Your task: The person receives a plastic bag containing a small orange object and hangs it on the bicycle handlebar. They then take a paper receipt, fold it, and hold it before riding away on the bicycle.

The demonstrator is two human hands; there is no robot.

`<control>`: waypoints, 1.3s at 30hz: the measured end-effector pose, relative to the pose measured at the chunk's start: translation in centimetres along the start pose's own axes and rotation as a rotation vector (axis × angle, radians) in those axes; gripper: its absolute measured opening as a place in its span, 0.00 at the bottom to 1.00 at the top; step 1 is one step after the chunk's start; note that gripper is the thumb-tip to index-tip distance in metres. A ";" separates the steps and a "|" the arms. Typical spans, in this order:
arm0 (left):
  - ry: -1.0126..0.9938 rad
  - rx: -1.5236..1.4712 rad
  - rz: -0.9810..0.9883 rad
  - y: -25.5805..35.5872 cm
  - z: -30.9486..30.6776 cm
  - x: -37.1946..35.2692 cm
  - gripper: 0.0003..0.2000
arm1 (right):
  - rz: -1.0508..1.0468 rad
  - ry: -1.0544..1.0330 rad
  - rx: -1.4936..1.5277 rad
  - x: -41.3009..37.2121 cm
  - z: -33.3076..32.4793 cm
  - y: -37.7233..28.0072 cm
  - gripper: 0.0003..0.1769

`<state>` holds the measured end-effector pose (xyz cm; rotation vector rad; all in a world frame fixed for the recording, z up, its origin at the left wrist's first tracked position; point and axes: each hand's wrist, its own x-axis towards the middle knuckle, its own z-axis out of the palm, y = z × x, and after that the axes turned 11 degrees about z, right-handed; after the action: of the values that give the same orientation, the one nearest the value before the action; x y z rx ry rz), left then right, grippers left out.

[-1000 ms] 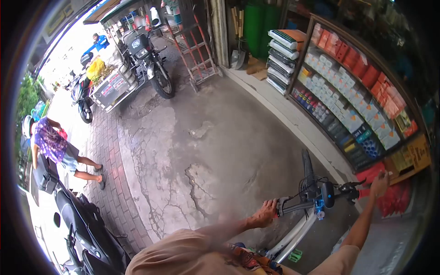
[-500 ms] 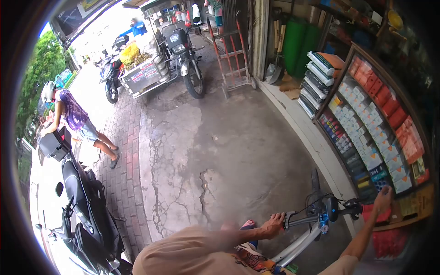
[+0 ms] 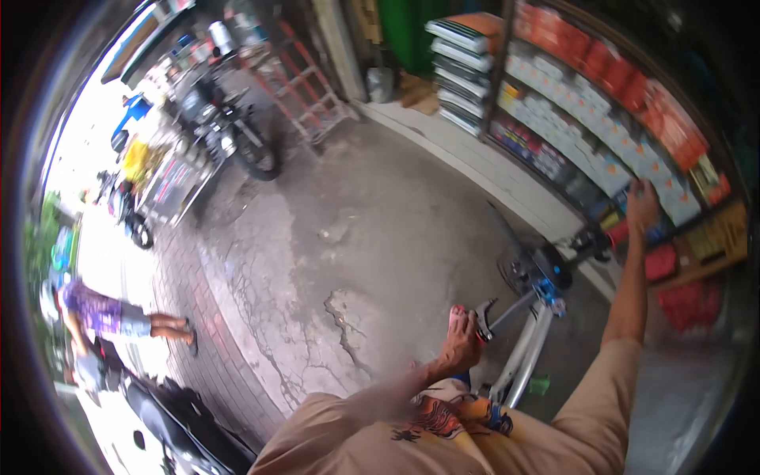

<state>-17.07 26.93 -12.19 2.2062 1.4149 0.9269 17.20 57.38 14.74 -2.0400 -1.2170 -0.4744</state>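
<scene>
Left hand (image 3: 461, 339) is closed around the left end of the handlebar (image 3: 511, 303) of a bicycle (image 3: 529, 352); a brake lever (image 3: 484, 309) is seen just beside the fingers. Right hand (image 3: 642, 206) is held up at the far right end of the handlebar, close to a shop display shelf (image 3: 603, 155). Whether it is gripping the bar cannot be told, as the frame is blurred there. The bicycle is at lower right, directly in front of the person. Its white frame is tilted, with a blue stem (image 3: 546, 283) at the middle of the bar and a green pedal (image 3: 539, 385) low beside the frame. The front wheel (image 3: 505, 231) is pointed toward the shelf kerb.

Cracked concrete pavement (image 3: 348, 253) is seen under the bicycle. The shelf is packed with white and orange boxes, and stacked sacks (image 3: 463, 67) are seen just left of it. A red hand truck (image 3: 307, 79) and a motorcycle with a side cart (image 3: 207, 134) are well apart, at upper left. A pedestrian in a purple top (image 3: 99, 313) is on the brick strip at left, and a parked scooter (image 3: 178, 416) is at bottom left.
</scene>
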 end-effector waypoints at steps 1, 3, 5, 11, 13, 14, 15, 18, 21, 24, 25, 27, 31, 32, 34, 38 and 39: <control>-0.080 -0.137 -0.071 0.7 -0.9 0.9 0.39 | -0.075 0.013 -0.008 1.6 2.0 1.5 0.14; -0.183 -0.301 -0.186 1.3 -3.6 3.3 0.40 | -0.073 0.086 0.077 3.2 4.1 1.1 0.14; -0.192 -0.317 -0.186 0.8 -3.1 4.6 0.41 | 0.061 0.030 0.092 4.3 5.2 -0.4 0.16; -0.265 0.112 0.054 2.3 -6.0 12.9 0.34 | 0.116 0.025 0.293 9.0 12.2 -2.0 0.13; -0.196 0.021 -0.039 3.1 -7.9 16.1 0.25 | 0.230 -0.020 0.374 10.2 13.5 -4.0 0.11; -0.165 -0.081 -0.198 3.2 -8.3 17.4 0.21 | 0.144 0.072 0.400 10.8 15.5 -4.0 0.09; -0.153 -0.005 -0.064 1.5 -7.9 17.1 0.30 | 0.196 0.005 0.367 11.2 15.9 -4.9 0.09; -0.107 0.115 -0.053 -0.7 -9.0 20.6 0.39 | 0.234 -0.067 0.316 12.9 17.6 -9.0 0.09; -0.143 0.100 -0.258 -0.5 -11.5 23.4 0.38 | 0.169 -0.021 0.407 13.6 20.4 -10.6 0.10; -0.190 0.095 -0.287 -3.9 -12.4 23.5 0.36 | 0.249 -0.098 0.318 14.0 20.3 -13.4 0.05; -0.148 0.028 -0.314 -4.4 -13.0 24.0 0.35 | 0.252 -0.115 0.329 14.1 20.8 -14.0 0.05; -0.135 -0.016 -0.338 -5.6 -14.3 24.3 0.31 | 0.267 -0.074 0.342 13.6 21.5 -15.7 0.04; -0.307 -0.061 -0.418 -9.7 -16.8 25.6 0.27 | 0.250 0.059 0.399 13.0 23.9 -18.2 0.07; -0.345 -0.041 -0.438 -10.6 -16.8 25.7 0.26 | 0.250 0.081 0.419 12.7 24.6 -19.1 0.10; -0.415 0.005 -0.488 -11.9 -17.2 25.9 0.25 | 0.259 -0.063 0.480 13.0 24.6 -20.9 0.11; -0.276 -0.142 -0.475 -12.2 -17.5 26.6 0.20 | 0.201 0.205 0.607 11.9 27.7 -22.6 0.22; -0.235 -0.143 -0.449 -12.6 -17.4 26.4 0.18 | 0.277 0.099 0.567 10.5 28.3 -21.9 0.25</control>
<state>-30.00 55.36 1.43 1.7223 1.5799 0.5706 2.09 91.13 10.21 -1.6339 -0.8643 -0.0775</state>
